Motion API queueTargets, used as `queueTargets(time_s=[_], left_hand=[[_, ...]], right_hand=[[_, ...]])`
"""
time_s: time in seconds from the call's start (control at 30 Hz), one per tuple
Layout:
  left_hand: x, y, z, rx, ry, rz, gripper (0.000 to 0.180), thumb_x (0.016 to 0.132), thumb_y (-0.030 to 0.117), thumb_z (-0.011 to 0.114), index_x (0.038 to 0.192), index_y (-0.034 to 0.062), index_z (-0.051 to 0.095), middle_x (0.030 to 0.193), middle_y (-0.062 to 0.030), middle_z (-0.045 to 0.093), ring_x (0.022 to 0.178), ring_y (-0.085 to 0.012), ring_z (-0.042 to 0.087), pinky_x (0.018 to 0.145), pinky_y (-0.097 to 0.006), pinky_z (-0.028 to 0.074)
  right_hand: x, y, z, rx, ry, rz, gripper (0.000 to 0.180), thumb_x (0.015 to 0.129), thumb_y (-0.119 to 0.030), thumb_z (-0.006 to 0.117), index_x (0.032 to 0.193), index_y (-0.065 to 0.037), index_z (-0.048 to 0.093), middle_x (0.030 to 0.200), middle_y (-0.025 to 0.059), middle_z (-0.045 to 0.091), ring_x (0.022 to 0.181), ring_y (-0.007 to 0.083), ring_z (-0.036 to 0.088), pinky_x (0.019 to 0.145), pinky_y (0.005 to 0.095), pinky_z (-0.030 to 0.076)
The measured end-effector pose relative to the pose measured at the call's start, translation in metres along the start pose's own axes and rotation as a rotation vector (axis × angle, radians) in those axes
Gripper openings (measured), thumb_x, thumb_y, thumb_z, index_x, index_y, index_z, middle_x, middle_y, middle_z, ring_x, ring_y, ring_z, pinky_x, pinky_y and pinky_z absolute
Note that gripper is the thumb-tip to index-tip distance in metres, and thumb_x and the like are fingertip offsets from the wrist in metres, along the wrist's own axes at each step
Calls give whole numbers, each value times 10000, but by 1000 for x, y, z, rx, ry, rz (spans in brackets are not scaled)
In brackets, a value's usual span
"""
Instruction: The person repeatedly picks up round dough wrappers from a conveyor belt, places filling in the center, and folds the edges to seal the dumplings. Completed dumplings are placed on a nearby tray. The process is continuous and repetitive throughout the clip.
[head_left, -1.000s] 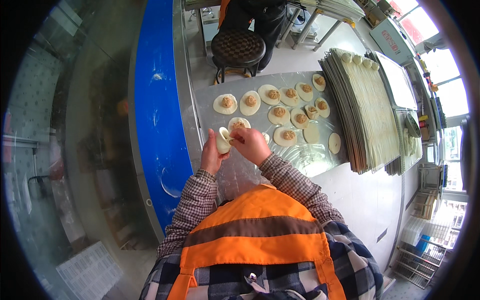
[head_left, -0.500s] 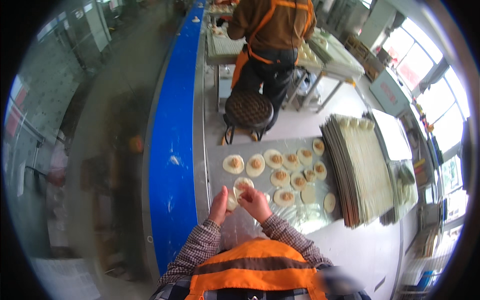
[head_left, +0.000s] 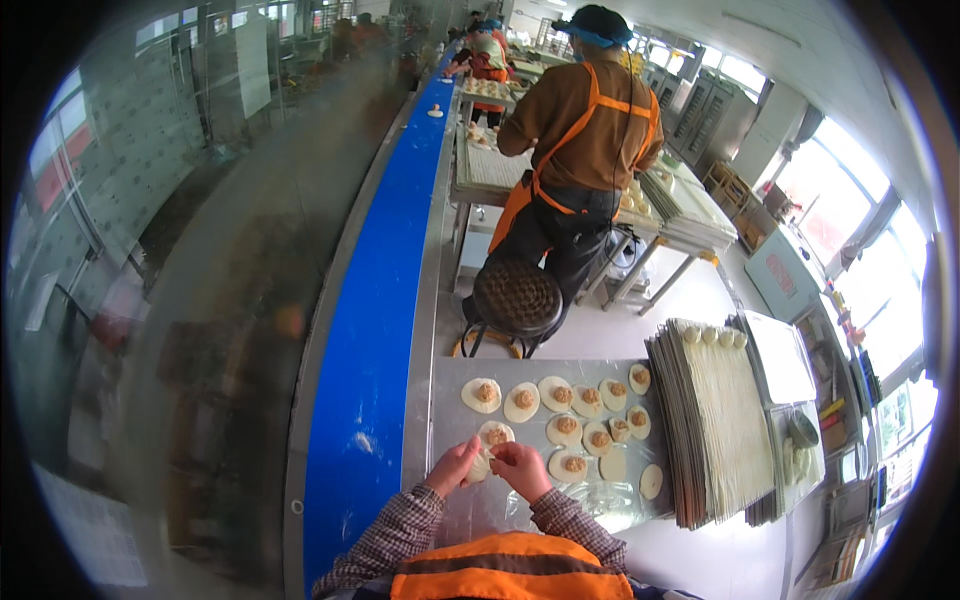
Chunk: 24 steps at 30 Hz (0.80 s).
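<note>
My left hand (head_left: 455,467) is closed on a piece of pale dough (head_left: 478,467), a bun or dumpling being pinched, low over the metal table (head_left: 455,383). The fingertips of my right hand (head_left: 524,470) pinch the dough's edge from the other side. What is inside the dough is hidden by my fingers. Just beyond my hands lies a dough round with brownish filling (head_left: 495,433). Farther off and to the right are several more filled dough rounds (head_left: 522,402), laid flat and apart. Two plain dough rounds (head_left: 651,482) without filling lie among them at the right.
A blue conveyor belt (head_left: 372,300) runs along my left. To the right stands a stack of trays (head_left: 715,425) with small dough balls (head_left: 708,335) on its far end. A round stool (head_left: 518,300) and a co-worker (head_left: 590,130) in an orange apron are ahead, by another table.
The view has tilted up, showing more of the room ahead. Both my hands stay together at the dough, and the rounds on the table lie as before.
</note>
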<state>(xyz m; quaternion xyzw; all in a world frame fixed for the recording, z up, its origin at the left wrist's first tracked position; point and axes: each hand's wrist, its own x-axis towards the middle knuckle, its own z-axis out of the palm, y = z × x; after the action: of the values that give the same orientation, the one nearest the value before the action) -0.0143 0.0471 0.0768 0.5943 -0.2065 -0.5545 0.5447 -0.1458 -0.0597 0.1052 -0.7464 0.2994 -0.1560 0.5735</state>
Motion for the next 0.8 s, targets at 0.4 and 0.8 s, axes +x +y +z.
queueTargets(time_s=[0.4, 0.8], left_hand=[[-5, -6, -3, -168, -114, 52, 435, 971, 504, 415, 1035, 95, 550, 729, -17, 587, 526, -103, 535, 499, -222, 440], [-2, -14, 4, -544, -22, 14, 480, 956, 558, 398, 919, 108, 564, 723, -7, 577, 549, -108, 543, 416, -240, 405]], right_hand=[[0, 10, -2, -31, -124, 94, 152, 801, -10, 616, 950, 9, 643, 745, 60, 662, 670, 127, 648, 618, 266, 516], [-2, -18, -1, -485, -70, -329, 109, 791, -139, 630, 839, -42, 642, 755, 147, 640, 690, 332, 628, 603, 395, 502]])
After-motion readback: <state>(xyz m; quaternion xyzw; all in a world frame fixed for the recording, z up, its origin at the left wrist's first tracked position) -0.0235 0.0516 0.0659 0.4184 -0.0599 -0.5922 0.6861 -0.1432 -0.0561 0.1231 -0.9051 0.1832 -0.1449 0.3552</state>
